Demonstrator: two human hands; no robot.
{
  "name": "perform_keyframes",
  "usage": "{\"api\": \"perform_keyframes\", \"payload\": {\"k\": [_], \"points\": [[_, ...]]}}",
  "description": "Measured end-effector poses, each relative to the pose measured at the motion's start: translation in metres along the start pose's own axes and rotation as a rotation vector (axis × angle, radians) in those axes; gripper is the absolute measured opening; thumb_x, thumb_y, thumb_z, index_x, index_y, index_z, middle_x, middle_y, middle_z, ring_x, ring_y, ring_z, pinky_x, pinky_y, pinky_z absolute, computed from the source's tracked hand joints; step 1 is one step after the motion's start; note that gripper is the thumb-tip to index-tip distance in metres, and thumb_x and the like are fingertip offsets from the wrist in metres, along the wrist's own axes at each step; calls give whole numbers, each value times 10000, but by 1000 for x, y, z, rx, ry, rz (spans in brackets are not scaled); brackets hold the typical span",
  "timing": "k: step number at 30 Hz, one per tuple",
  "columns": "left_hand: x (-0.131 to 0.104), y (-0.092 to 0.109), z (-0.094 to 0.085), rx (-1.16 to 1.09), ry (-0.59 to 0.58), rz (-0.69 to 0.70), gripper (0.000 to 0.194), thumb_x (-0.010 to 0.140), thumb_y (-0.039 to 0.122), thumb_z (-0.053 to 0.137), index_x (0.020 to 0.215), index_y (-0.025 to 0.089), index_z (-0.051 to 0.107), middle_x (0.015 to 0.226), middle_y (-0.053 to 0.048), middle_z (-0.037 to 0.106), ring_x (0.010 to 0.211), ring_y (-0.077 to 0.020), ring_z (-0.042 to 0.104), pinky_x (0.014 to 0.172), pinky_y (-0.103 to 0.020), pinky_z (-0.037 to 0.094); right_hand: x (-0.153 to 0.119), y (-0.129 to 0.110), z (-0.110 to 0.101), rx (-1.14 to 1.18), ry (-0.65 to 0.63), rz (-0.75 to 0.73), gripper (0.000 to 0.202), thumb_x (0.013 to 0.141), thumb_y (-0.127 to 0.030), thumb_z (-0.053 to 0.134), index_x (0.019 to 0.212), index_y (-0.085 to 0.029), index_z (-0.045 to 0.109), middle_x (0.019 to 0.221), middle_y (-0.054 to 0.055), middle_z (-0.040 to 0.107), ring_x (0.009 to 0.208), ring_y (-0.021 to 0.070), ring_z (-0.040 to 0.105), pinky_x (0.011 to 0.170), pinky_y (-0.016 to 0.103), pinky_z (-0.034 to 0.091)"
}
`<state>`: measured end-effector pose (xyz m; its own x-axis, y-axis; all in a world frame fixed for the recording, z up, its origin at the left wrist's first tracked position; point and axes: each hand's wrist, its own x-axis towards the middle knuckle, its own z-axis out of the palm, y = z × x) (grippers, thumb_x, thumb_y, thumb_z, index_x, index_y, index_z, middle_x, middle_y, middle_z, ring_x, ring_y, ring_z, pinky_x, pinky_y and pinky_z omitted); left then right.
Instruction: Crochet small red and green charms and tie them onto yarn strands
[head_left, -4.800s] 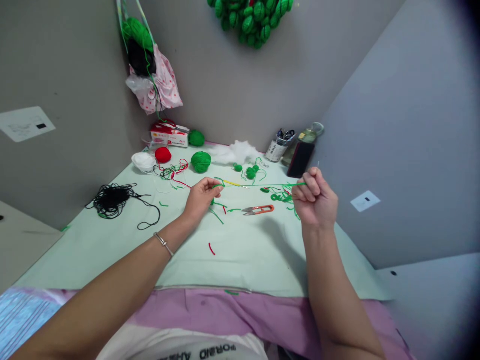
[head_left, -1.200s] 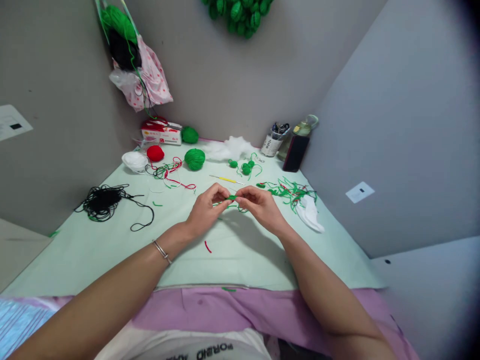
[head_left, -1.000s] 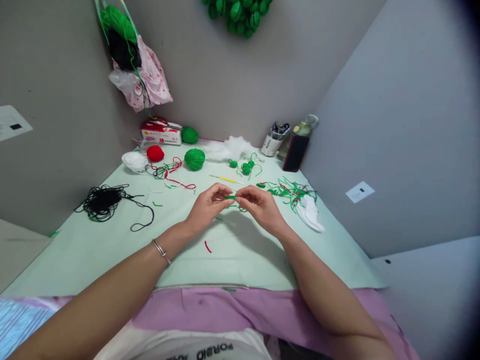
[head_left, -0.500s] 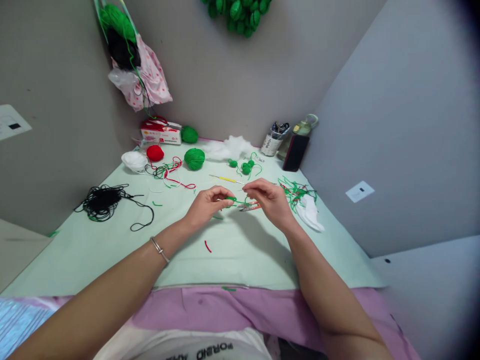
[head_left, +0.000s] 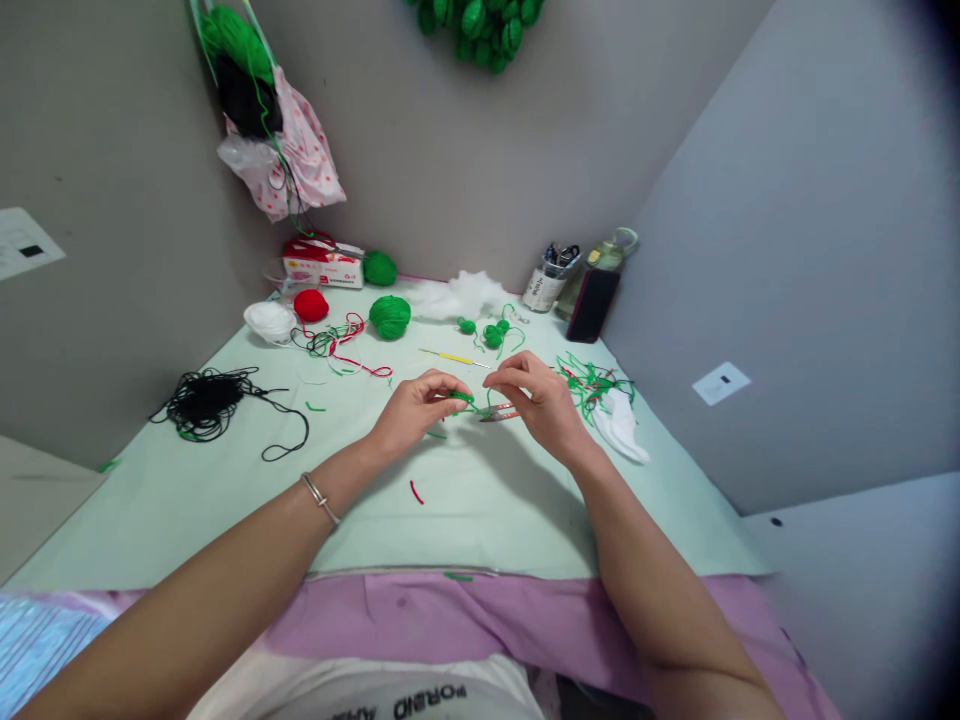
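Note:
My left hand (head_left: 421,408) is closed, thumb and forefinger pinching a small green crocheted piece (head_left: 462,397) of which only the edge shows. From it a green yarn strand (head_left: 489,404) loops across and up to my right hand (head_left: 534,392), whose fingertips are pinched at its upper end. Whether a needle is in that pinch is too small to tell. Just under the right hand lie orange-handled thread snips (head_left: 501,411), partly covered by it. Beyond both hands rests a yellow-handled crochet hook (head_left: 454,358).
Green yarn balls (head_left: 390,317), a red ball (head_left: 310,305) and a white ball (head_left: 270,323) sit at the back left. Black cord (head_left: 208,402) is heaped at left. Yarn scraps (head_left: 592,380) and white fabric (head_left: 620,428) lie right. White stuffing (head_left: 461,297) and a phone (head_left: 593,305) are behind.
My right fingertips have lifted slightly, and the green strand now rises more toward them. My left hand stays in nearly the same place with the crocheted piece.

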<state>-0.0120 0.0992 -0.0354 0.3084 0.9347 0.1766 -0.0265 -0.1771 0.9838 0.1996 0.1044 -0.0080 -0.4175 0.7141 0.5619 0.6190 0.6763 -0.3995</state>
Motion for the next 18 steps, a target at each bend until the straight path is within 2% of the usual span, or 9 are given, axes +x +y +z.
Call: {"api": "perform_keyframes", "payload": {"k": [18], "points": [[-1,6,1,4,-29,9,126,746,254,693,852,189,715,953,-22,576,727,-123,531,718,-293,449,-1,2,0,-23,-29,-42,216,963,-195,506,972,-277,705,898,38,582,809,159,569,704,294,438]]}}
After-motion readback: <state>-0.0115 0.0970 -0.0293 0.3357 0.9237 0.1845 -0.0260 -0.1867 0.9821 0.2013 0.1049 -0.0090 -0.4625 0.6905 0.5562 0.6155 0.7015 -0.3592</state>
